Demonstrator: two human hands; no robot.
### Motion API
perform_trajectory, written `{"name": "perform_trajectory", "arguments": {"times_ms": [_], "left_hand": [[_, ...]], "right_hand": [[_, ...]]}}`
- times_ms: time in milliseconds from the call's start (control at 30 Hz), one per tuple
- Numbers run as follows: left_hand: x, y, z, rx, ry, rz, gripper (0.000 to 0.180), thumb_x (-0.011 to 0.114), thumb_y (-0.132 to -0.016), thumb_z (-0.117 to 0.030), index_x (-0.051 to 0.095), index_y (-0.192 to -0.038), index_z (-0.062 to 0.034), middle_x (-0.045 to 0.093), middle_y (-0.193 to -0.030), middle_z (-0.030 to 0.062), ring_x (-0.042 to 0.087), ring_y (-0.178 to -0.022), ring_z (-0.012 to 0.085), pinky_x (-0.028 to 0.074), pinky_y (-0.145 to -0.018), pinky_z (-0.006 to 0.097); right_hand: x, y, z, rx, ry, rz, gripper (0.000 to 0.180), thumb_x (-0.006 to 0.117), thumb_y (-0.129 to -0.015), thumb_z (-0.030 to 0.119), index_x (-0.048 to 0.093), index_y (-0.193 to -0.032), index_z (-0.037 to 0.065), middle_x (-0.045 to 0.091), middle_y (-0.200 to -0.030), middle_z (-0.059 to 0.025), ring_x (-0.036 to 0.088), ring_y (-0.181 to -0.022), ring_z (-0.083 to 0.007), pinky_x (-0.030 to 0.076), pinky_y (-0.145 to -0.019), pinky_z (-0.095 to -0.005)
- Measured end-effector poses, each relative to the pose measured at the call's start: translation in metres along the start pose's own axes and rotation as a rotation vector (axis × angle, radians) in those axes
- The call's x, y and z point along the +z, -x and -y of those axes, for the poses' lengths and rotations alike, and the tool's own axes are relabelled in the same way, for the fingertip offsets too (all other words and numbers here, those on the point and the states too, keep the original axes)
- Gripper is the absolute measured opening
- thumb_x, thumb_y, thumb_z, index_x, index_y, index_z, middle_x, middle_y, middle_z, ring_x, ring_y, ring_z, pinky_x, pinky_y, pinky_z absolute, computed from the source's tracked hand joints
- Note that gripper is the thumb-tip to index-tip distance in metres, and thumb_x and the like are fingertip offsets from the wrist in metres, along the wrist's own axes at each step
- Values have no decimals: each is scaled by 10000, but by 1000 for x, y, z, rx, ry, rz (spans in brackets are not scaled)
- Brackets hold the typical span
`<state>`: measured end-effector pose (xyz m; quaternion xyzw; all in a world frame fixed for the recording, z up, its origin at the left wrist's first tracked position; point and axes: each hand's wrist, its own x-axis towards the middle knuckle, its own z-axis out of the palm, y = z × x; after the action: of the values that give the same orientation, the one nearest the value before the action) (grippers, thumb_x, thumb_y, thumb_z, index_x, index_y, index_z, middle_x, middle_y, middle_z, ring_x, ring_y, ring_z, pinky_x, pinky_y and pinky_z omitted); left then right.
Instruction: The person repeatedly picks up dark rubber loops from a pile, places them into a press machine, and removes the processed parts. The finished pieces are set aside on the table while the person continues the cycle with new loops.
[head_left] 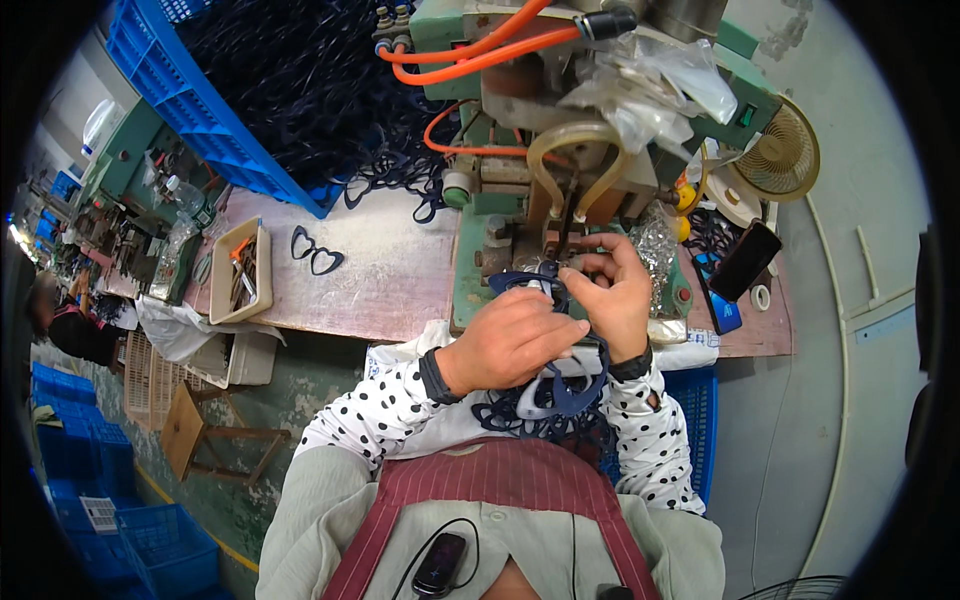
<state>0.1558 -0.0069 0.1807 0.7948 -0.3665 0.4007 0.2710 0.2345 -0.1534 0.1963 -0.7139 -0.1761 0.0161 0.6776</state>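
Observation:
A dark blue eyeglass frame (512, 281) is held at the front of a green press machine (470, 290). My left hand (515, 340) is closed on it, with the fingers curled toward the machine. Thumb and forefinger of my right hand (622, 300) pinch at the frame's right part, just below the machine's tool (565, 215); the exact contact is partly hidden. Below my hands, several more frames (570, 395) in dark blue lie over my lap. One pair of heart-shaped frames (325, 262) rests on the table to the left.
A blue crate (215, 125) at the back left leans beside a large heap of dark frames (300, 80). Left on the table stands a beige tray (262, 280) of tools. Orange hoses (470, 68) cross above the machine. To the right are a phone (748, 262) and a fan (780, 150).

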Motion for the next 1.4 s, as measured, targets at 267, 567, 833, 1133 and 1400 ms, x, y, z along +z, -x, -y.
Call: {"name": "perform_trajectory", "arguments": {"times_ms": [267,567,833,1133,1400], "left_hand": [[-13,0,-10,197,83,60,314,614,-810,-72,647,-1115,-8,659,-950,80,607,-778,226,507,-807,395],[-70,-54,25,-803,590,-596,262,464,-1006,-161,600,-1074,51,681,-931,137,606,-649,149,491,-601,265],[-17,-7,1,71,95,9,337,494,-847,-13,631,-1154,2,663,-1098,158,655,-922,281,498,-884,420],[8,5,19,114,332,169,391,597,-861,-40,579,-1251,-10,625,-1195,149,625,-1040,283,469,-968,455],[11,9,15,67,331,134,392,572,-862,-31,584,-1253,-20,636,-1183,156,628,-1042,281,463,-976,460]], "right_hand": [[16,-5,-10,-22,-161,-46,518,752,-732,31,458,-1153,-31,675,-812,-61,539,-660,-53,437,-585,-202],[13,-2,-8,10,-168,-20,578,742,-733,8,419,-1207,-57,647,-832,-59,523,-702,-57,428,-610,-196],[9,-5,-14,-32,-140,-48,538,722,-762,-12,442,-1222,-20,663,-823,-40,524,-676,-49,439,-620,-203],[-130,-23,-121,39,558,-306,287,691,-835,96,613,-1094,3,699,-889,-104,655,-784,-162,501,-709,-296],[-104,6,-108,-121,1183,-183,214,711,-813,203,681,-962,52,674,-862,-159,646,-822,-353,501,-728,-421]]}}
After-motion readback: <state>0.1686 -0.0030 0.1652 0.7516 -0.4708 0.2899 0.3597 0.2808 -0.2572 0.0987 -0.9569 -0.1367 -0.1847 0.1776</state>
